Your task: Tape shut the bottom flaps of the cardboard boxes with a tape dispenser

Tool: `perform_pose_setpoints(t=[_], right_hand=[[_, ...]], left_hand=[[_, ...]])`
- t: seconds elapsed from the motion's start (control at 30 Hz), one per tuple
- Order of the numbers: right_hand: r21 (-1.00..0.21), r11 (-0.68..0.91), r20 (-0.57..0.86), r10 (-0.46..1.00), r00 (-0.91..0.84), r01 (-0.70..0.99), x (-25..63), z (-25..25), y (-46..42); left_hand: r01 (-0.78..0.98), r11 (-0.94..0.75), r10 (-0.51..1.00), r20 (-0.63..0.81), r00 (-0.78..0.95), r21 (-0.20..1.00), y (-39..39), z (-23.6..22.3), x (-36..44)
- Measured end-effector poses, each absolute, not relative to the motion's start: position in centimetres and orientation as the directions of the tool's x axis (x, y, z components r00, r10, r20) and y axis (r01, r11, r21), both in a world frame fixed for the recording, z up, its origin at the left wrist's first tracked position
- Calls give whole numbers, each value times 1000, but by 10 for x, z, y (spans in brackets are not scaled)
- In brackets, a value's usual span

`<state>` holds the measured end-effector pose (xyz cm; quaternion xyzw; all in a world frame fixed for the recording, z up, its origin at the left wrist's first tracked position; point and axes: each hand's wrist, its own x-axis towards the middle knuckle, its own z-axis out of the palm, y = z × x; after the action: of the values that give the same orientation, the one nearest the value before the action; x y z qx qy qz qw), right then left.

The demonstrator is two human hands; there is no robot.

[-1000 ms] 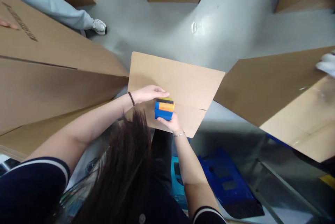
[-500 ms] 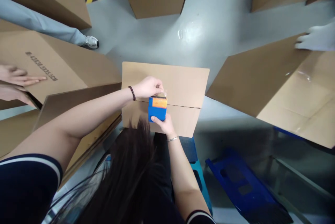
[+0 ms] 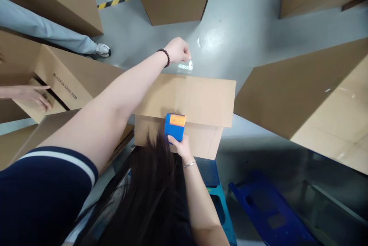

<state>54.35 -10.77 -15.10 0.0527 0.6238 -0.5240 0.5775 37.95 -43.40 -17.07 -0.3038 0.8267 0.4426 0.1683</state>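
1. The blue and orange tape dispenser (image 3: 174, 126) sits on the seam of the cardboard box (image 3: 201, 100), near its front edge; the right hand (image 3: 178, 147) is clamped on its blue body.
2. The left hand (image 3: 177, 49) is stretched past the box's far edge, fingers pinched on the end of the clear tape (image 3: 185, 66); the hands are well apart.
3. Another person's hand (image 3: 34, 94) rests on a box at far left; a blue stool (image 3: 214, 184) stands below.

Her hair (image 3: 149, 184) hides the box's (image 3: 201, 100) near left corner; the co-worker's hand (image 3: 31, 94) is cut off at the left edge.
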Motion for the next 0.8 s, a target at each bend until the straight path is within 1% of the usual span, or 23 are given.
perform_pose_setpoints(t=[0.07, 0.2, 0.27, 0.33, 0.4, 0.47, 0.63, 0.7, 0.8], right_hand=[[-593, 445, -776, -539, -328, 671, 546, -145, -108], [-586, 445, -777, -544, -316, 677, 552, -133, -109], [-588, 449, -778, -543, -317, 673, 554, -127, -108], [-591, 459, -779, -539, -321, 663, 555, -124, -103], [-595, 471, -776, -547, -314, 651, 555, -123, -96], [-599, 481, -770, -565, -296, 640, 551, -127, -87], [-651, 492, -733, -605, -312, 578, 536, -133, -66], [-667, 486, -718, -623, -311, 565, 532, -128, -60], [-676, 487, -709, -634, -308, 553, 529, -115, -54]], left_hand=[[-657, 430, -358, -552, -753, 619, -435, -181, 386], [-662, 383, -364, -553, -749, 645, -437, -194, 400], [-676, 319, -361, -574, -735, 665, -437, -194, 404], [-685, 220, -350, -599, -720, 695, -435, -188, 405], [-677, 127, -309, -619, -722, 725, -435, -178, 404], [-659, 73, -245, -627, -740, 749, -434, -167, 400], [-586, 58, -94, -580, -810, 809, -430, -143, 391], [-546, 74, -73, -541, -838, 835, -428, -134, 392], [-496, 83, -86, -490, -868, 864, -424, -120, 396]])
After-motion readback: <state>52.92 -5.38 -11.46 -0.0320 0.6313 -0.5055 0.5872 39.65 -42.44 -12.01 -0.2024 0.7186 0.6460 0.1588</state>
